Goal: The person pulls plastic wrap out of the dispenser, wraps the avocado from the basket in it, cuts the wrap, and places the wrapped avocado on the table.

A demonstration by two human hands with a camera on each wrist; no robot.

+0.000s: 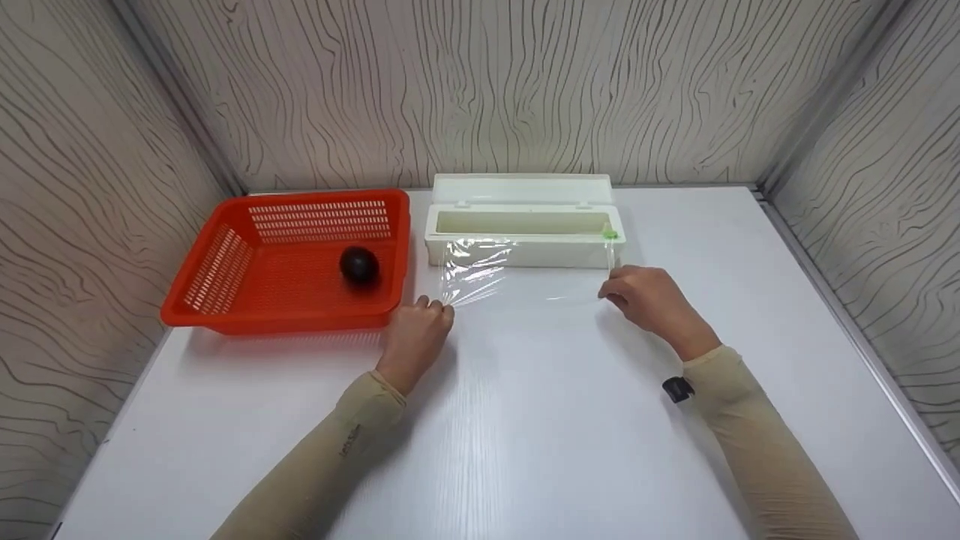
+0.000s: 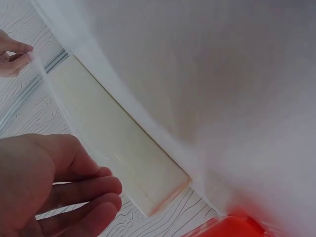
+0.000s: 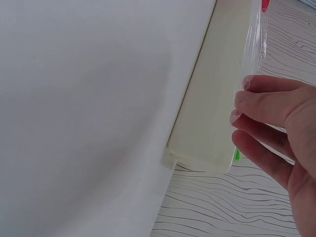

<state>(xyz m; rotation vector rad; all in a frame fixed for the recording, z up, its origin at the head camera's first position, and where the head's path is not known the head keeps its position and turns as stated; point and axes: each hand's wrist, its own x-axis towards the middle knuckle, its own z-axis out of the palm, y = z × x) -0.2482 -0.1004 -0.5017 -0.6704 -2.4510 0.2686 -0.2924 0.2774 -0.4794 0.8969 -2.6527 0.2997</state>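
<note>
A clear sheet of plastic wrap point(image 1: 480, 277) stretches from the front edge of a white wrap dispenser box point(image 1: 525, 251), whose lid point(image 1: 523, 189) stands raised at the back. My left hand point(image 1: 418, 337) pinches the sheet's left corner, close to the red basket's front right corner. At the other corner my right hand point(image 1: 649, 304) pinches the wrap between thumb and fingers, just in front of the box's right end. A green slider point(image 1: 610, 233) sits on the box's right front edge. In the right wrist view the wrap point(image 3: 254, 42) runs up from the fingertips.
A red plastic basket point(image 1: 300, 319) with slotted walls stands left of the box. One dark round fruit or vegetable point(image 1: 359, 265) lies inside it. Wood-grain panels point(image 1: 517, 90) enclose the white table point(image 1: 540, 450) at the back and both sides.
</note>
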